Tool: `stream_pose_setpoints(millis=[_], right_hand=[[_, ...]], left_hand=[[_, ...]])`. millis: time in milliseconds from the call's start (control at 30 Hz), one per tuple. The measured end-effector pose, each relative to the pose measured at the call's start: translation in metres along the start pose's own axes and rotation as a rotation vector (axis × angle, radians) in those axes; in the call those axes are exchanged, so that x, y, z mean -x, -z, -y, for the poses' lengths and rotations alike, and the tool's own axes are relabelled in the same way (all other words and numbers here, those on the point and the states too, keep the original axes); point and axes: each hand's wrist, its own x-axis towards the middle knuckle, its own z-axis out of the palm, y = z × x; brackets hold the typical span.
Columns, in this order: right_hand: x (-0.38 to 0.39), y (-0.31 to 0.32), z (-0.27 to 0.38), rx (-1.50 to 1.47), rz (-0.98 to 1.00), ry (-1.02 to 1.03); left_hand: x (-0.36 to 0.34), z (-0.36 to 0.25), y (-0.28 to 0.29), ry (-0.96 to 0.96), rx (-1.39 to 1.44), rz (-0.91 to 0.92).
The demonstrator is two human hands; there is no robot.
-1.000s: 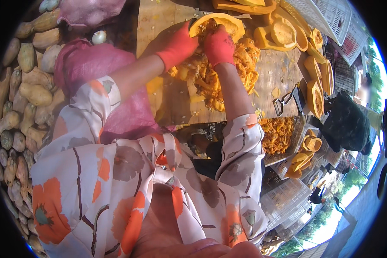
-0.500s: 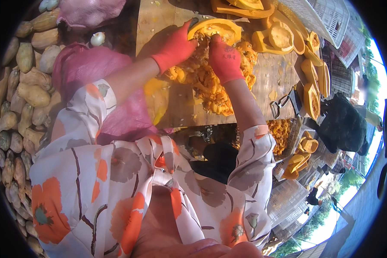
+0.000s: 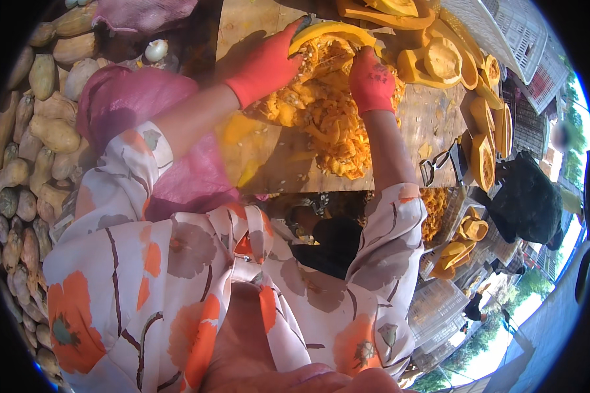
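My left hand (image 3: 269, 65), in a red glove with a dark fingertip, grips the left end of a cut pumpkin piece (image 3: 331, 31). The piece has an orange rind, and its hollow side, full of stringy pulp and seeds, faces me. At its right end is my right hand (image 3: 372, 84), also red-gloved, with the fingers curled closed against the rim. Whatever sits inside those fingers is hidden. Below both hands a heap of wet orange pumpkin pulp (image 3: 337, 141) lies on a wooden board (image 3: 426, 124).
Cut pumpkin halves (image 3: 442, 59) line the board's far right side. Black-and-white straps (image 3: 437, 164) lie at its right edge. Whole pale squashes (image 3: 56, 134) are piled at left beside a pink sack (image 3: 134, 98). White plastic crates (image 3: 521, 39) and a person in dark clothing (image 3: 528, 196) are at right.
My right hand has moved right, from the middle of the pumpkin's hollow to its right end. The left hand keeps its grip on the piece.
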Motion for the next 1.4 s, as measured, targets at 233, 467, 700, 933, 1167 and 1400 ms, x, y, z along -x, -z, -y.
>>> stream_pose_setpoints(millis=[233,467,700,933,1167,1400], right_hand=[[-0.005,-0.022,0.006,0.040,0.025,-0.050],[0.039,-0.032,0.051,-0.292,0.129,-0.140],[0.032,-0.008,0.020,-0.228,0.083,-0.101],[0.016,-0.025,0.045,-0.157,0.096,-0.145],[0.019,-0.003,0.017,-0.182,0.077,-0.156],[0.028,-0.010,0.042,-0.141,0.156,-0.008]], left_hand=[[0.009,-0.007,-0.007,-0.052,0.012,-0.108],[0.012,-0.010,-0.016,-0.046,0.122,-0.182],[0.007,0.003,-0.015,0.014,0.008,-0.120],[0.006,0.006,-0.036,0.002,0.026,-0.224],[0.011,-0.009,-0.028,0.075,0.200,-0.103],[0.010,-0.014,-0.022,0.071,0.154,-0.090]])
